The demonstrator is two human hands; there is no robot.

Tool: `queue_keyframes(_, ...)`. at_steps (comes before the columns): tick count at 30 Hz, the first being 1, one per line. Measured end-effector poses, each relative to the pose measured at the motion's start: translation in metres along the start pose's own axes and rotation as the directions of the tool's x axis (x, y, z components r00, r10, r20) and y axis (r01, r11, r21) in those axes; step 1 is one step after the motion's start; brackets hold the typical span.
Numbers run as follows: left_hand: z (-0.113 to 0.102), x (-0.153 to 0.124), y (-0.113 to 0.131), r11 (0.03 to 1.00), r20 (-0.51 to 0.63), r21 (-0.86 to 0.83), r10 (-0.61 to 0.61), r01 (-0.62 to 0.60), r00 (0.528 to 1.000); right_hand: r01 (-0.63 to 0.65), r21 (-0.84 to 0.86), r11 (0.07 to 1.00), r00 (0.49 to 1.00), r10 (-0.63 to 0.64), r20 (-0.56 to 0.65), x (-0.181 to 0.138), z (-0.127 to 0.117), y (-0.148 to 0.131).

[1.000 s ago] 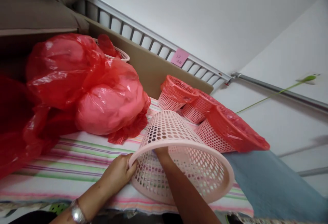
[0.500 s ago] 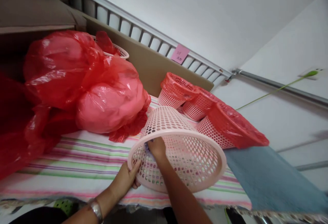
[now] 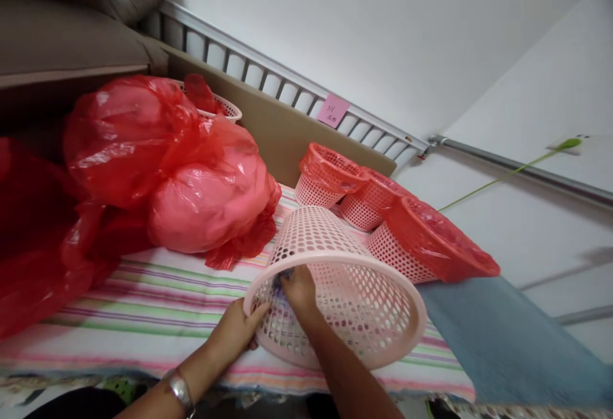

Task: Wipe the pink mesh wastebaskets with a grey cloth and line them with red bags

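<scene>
A pink perforated plastic basket (image 3: 330,259) lies on its side on the striped cloth, its wide mouth facing me. My left hand (image 3: 238,328) is closed on the left of its rim, thumb inside and fingers outside. Inside the basket is my right hand (image 3: 301,288), closed on a crumpled bluish-purple cloth (image 3: 283,283) against the left inner wall. Part of this cloth is hidden behind my fingers.
Behind the basket stand several pink baskets lined with red plastic bags (image 3: 412,240). Large filled red plastic bags (image 3: 211,195) sit at the left. The striped cloth (image 3: 167,297) covers the surface, with a blue mat (image 3: 507,336) at right. A slatted rail (image 3: 268,77) runs behind.
My right hand, with the cloth, stays at the left inner wall of the basket and has shifted only slightly. The left hand keeps its hold on the rim. The whole view has shifted a little.
</scene>
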State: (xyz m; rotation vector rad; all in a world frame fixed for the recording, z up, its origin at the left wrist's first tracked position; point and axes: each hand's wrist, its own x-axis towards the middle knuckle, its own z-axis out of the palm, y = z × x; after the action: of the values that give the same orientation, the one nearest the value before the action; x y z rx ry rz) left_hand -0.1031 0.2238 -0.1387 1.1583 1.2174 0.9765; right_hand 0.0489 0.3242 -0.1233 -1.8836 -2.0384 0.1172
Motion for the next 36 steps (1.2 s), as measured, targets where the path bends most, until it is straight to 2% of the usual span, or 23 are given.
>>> queue_keyframes(2,-0.006,0.002,0.006,0.998,0.019,0.054,0.012,-0.013,1.0,0.0,0.012,1.0,1.0,0.0,-0.028,0.032,0.008,0.005)
queue_keyframes(5,-0.013,0.004,0.01,0.997,0.049,0.071,0.02,-0.023,0.999,-0.004,0.039,0.999,0.999,0.005,-0.04,0.062,0.017,0.012)
queue_keyframes(8,-0.012,0.006,0.007,0.999,0.047,0.041,0.021,-0.023,0.999,-0.007,0.062,0.998,0.999,0.009,-0.038,0.072,0.021,0.015)
queue_keyframes(10,-0.01,0.006,0.002,0.999,0.042,0.036,0.022,-0.023,0.999,-0.007,0.069,0.998,1.0,0.009,-0.03,0.065,0.019,0.014)
queue_keyframes(13,-0.008,0.007,-0.003,0.999,0.023,0.035,0.014,-0.014,1.0,0.011,0.066,0.998,1.0,-0.011,0.001,0.028,0.014,0.007)
queue_keyframes(19,-0.005,0.011,-0.008,1.0,-0.024,0.007,0.023,-0.023,0.999,0.133,0.019,0.991,0.983,-0.135,0.127,-0.104,0.002,0.005)
queue_keyframes(22,-0.004,0.009,-0.006,1.0,-0.052,0.025,0.016,-0.015,0.999,0.125,0.0,0.992,0.98,-0.124,0.154,-0.127,-0.007,0.004)
queue_keyframes(25,-0.005,0.007,0.0,0.994,-0.065,0.098,0.054,-0.048,0.996,0.062,-0.039,0.997,0.987,-0.056,0.149,-0.101,-0.012,-0.001)
queue_keyframes(31,-0.016,0.011,0.02,0.935,-0.042,0.303,0.205,-0.183,0.978,-0.013,-0.094,0.995,1.0,0.012,-0.005,0.007,0.001,0.007)
queue_keyframes(34,-0.024,0.015,0.025,0.927,-0.041,0.332,0.198,-0.174,0.979,-0.046,-0.057,0.997,0.998,0.043,-0.045,0.049,0.014,0.015)
queue_keyframes(36,-0.027,0.016,0.022,0.954,-0.092,0.273,0.155,-0.124,0.984,-0.069,-0.041,0.997,0.995,0.066,-0.069,0.065,0.021,0.019)
